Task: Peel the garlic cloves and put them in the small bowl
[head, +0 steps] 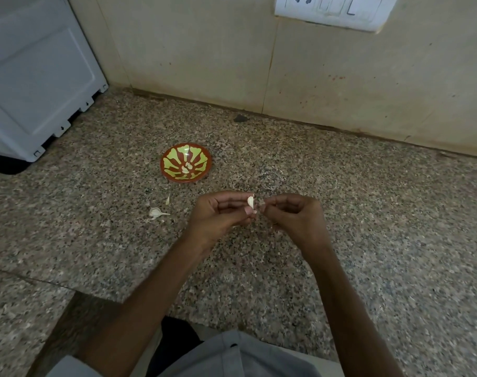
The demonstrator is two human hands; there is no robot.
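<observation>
We hold the clove (250,202) nearer us than the bowl (185,181) and to its right, pinched between the thumb and curled fingers of our left hand (221,210), while our right hand (291,213) nips what looks like a shred of skin (261,204) at its side. It seems light, firm and slick once bare, its skin papery, so we judge a hold on the flanks best, stripping from the tip. Peeled cloves (187,167) lie in the bowl; we read no writing or brand anywhere.
</observation>
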